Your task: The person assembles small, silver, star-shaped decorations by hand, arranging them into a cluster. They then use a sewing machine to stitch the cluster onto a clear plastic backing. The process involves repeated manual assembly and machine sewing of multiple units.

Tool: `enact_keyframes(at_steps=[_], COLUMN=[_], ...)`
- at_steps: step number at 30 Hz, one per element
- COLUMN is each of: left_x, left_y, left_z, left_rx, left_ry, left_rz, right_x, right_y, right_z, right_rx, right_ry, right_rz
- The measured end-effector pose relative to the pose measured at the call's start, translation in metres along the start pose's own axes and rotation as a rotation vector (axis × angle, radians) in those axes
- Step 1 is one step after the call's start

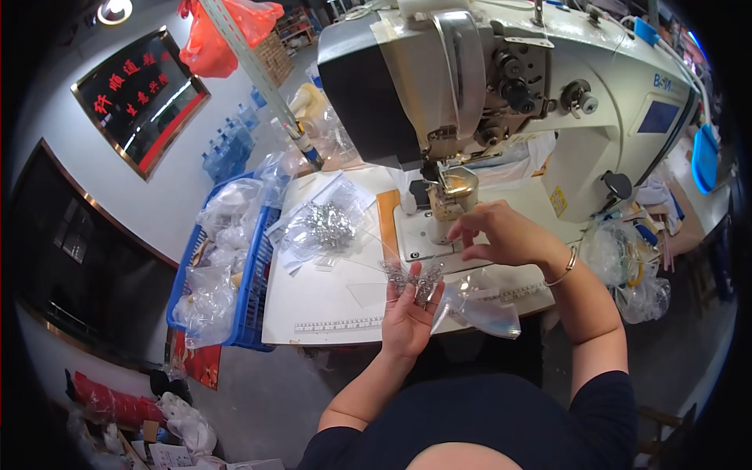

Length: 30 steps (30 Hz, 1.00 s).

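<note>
My left hand (pixel 409 317) holds a silvery, see-through butterfly-shaped ornament (pixel 423 280) above the front of the sewing table, thumb on it and fingers behind. My right hand (pixel 505 233) is raised beside the needle area of a large white sewing machine (pixel 627 117), its fingers bent and the thumb apart from them; nothing shows in it. The machine's needle and presser parts (pixel 450 192) sit just left of that hand, partly hidden. To the left, a pile of silvery ornaments (pixel 323 225) lies on clear plastic and white paper.
A blue crate (pixel 254 286) stuffed with plastic bags stands against the table's left side. A ruler strip (pixel 337 324) runs along the white table's (pixel 301 301) front edge. Clear plastic sheeting (pixel 486 309) lies at the front right. More bags (pixel 638 282) bulge beyond the right arm.
</note>
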State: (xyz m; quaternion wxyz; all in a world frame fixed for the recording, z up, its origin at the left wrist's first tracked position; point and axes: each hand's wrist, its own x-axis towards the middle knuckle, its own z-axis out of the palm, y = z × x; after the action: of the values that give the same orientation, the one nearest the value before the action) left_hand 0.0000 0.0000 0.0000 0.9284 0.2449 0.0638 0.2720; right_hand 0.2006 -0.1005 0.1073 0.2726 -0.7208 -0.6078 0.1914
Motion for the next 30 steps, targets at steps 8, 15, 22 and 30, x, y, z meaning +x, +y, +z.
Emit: enact_keyframes(at_steps=[8,15,22,30], left_x=[0.0,0.005,0.005,0.005], left_y=[-0.005,0.0,0.006,0.007], left_z=[0.003,0.006,0.001,0.001], left_rx=[0.123,-0.016,-0.091,-0.038], left_ry=[-0.05,-0.103,-0.022,-0.053], left_rz=[-0.03,-0.145,-0.205,-0.198], right_x=[0.003,0.021,0.028,0.028], right_y=[-0.02,-0.025,-0.03,-0.03], right_z=[0.028,0.052,0.055,0.056], right_rx=[-0.225,-0.015,0.173,0.212], right_ry=[0.455,0.26,0.168,0.183], right_rz=[-0.318,-0.343,-0.221,-0.134])
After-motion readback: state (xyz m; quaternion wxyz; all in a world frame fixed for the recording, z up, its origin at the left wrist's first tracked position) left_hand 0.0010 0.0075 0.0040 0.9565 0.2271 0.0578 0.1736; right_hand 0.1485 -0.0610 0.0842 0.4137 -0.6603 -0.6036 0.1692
